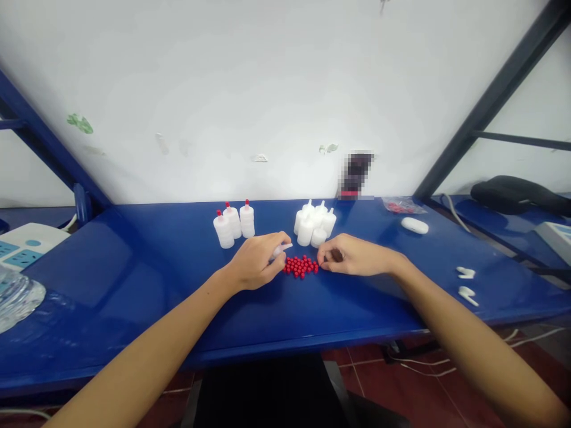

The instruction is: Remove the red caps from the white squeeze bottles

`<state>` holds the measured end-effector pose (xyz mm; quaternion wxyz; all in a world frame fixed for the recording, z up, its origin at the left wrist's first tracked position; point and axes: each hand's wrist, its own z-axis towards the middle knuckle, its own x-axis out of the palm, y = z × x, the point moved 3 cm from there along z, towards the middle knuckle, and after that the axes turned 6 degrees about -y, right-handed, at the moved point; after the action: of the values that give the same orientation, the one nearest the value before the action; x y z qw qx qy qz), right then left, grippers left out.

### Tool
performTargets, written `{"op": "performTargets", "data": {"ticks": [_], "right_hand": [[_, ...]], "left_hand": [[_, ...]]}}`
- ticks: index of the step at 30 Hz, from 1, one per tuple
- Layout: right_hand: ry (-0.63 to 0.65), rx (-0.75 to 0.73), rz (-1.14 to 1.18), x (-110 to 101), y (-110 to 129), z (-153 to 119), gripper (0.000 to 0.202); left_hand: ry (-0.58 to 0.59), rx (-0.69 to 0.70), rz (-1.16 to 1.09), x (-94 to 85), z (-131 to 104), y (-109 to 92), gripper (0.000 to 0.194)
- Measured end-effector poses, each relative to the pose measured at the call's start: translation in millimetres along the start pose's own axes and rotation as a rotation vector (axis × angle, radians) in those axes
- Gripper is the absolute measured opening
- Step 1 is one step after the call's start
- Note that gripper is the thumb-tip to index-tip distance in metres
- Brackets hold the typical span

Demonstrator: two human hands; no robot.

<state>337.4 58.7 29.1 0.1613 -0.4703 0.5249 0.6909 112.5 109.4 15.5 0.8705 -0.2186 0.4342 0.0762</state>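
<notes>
My left hand (260, 260) is wrapped round a white bottle (277, 252), whose bare nozzle points right. Small red caps (300, 266) lie in a loose cluster between my hands on the blue table (267, 321). At the right edge of that cluster, my right hand (343, 255) has its thumb and fingertips pinched together; whatever is between them is too small to make out. Behind the caps stands a group of white bottles (306, 229) with uncapped nozzles. Several white bottles with red caps (232, 222) stand upright farther left.
A clear bag with red caps (401, 206), a white case (414, 225) and two white earbuds (467, 294) lie on the right. At the left are a power strip (31, 241) and clear plastic (20, 297). A white wall rises behind the table.
</notes>
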Motion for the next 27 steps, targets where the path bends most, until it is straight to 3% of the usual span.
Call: {"op": "performTargets", "data": {"ticks": [5,10,13,15,17,21,27], "right_hand": [[-0.299,-0.098,0.042,2.0,14.0,1.5,0.022],[-0.448,-0.28,0.01,24.4,26.2,7.7,0.025],[-0.718,-0.304,-0.07,17.4,17.8,4.9,0.026],[-0.926,-0.265,-0.127,6.0,6.7,0.9,0.025],[-1.052,-0.195,-0.188,-4.2,-4.6,-1.4,0.025],[-1.062,-0.037,-0.268,-11.9,-18.1,1.2,0.023],[-0.969,0.09,-0.308,-6.0,-21.6,8.0,0.021]], "left_hand": [[0.018,0.032,0.038,4.8,1.6,-15.7,0.032],[0.048,0.043,0.013,10.2,3.0,-21.5,0.045],[0.008,0.005,0.0,6.7,3.0,-15.4,0.057],[-0.01,-0.016,-0.011,3.5,2.5,-10.1,0.043],[-0.015,-0.03,-0.019,1.0,2.0,-5.9,0.024],[-0.057,-0.022,-0.027,-2.7,2.3,-4.9,0.018],[-0.228,0.15,0.073,-8.1,3.4,-13.9,0.019]]}}
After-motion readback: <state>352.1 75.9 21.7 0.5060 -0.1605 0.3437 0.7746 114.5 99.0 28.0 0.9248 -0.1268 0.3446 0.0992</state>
